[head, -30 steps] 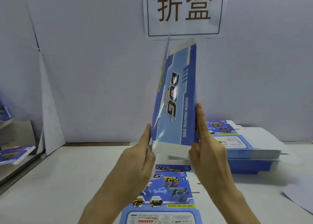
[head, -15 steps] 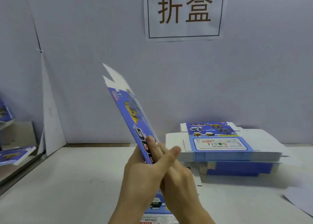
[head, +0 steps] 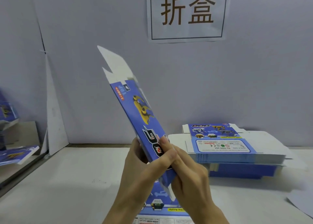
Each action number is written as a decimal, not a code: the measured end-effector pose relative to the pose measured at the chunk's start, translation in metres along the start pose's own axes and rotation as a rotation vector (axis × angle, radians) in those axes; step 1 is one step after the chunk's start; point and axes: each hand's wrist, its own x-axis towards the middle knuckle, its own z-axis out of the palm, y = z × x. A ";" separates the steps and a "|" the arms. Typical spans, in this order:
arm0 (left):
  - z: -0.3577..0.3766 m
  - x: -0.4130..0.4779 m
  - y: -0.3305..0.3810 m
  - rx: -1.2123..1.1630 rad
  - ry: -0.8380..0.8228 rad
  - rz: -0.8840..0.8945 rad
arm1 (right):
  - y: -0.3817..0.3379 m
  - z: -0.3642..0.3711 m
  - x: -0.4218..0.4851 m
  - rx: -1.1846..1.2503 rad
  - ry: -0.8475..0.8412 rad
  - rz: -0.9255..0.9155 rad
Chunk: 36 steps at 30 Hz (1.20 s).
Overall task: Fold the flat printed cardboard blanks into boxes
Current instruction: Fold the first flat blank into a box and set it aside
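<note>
The left hand (head: pixel 140 164) and right hand (head: pixel 186 173) both pinch one tilted blank (head: pixel 147 122), flaps not yet folded; a stack (head: pixel 220 144) lies beyond the right hand.

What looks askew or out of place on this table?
Nothing looks damaged. The stack of blanks is untidy: its upper bundle sits shifted on the lower bundle, edges not aligned. The held blank looks intact.
</note>
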 end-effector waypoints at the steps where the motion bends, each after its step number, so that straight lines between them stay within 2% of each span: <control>1: -0.001 0.000 0.001 -0.014 -0.012 0.020 | 0.000 -0.002 0.003 0.068 -0.022 0.017; 3: -0.007 0.002 -0.001 -0.035 -0.031 0.042 | 0.005 -0.007 0.004 0.197 -0.076 0.022; 4: -0.010 0.004 -0.001 -0.038 -0.017 0.053 | 0.010 -0.010 0.004 0.182 -0.081 0.044; 6: -0.022 0.014 0.000 -0.023 0.061 0.063 | 0.026 -0.020 0.006 0.229 -0.131 0.129; 9: -0.044 0.024 0.004 -0.021 0.096 0.055 | 0.041 -0.041 0.012 0.645 -0.162 0.564; 11: -0.049 0.025 0.003 0.019 0.057 0.010 | 0.044 -0.047 0.019 0.823 -0.221 0.763; 13: -0.042 0.021 0.003 0.048 -0.052 -0.046 | 0.049 -0.045 0.022 0.884 -0.317 0.826; 16: -0.035 0.015 0.001 0.041 -0.186 -0.117 | 0.049 -0.046 0.030 1.065 -0.318 0.940; 19: -0.039 0.013 0.003 0.114 -0.294 -0.154 | 0.053 -0.056 0.026 1.105 -0.423 0.908; 22: -0.042 0.013 0.001 0.098 -0.303 -0.198 | 0.062 -0.057 0.019 1.088 -0.471 0.981; 25: -0.041 0.017 -0.002 0.098 -0.248 -0.208 | 0.067 -0.060 0.020 1.083 -0.417 1.023; 28: -0.042 0.021 -0.007 0.081 -0.113 -0.189 | 0.065 -0.064 0.022 1.093 -0.329 0.960; 31: -0.042 0.023 -0.012 0.031 0.002 -0.169 | 0.061 -0.058 0.021 0.968 -0.226 0.875; 34: -0.045 0.022 -0.009 -0.019 -0.041 -0.198 | 0.062 -0.051 0.018 0.888 -0.147 0.882; 36: -0.049 0.023 -0.008 -0.051 -0.041 -0.224 | 0.063 -0.053 0.018 0.883 -0.227 0.920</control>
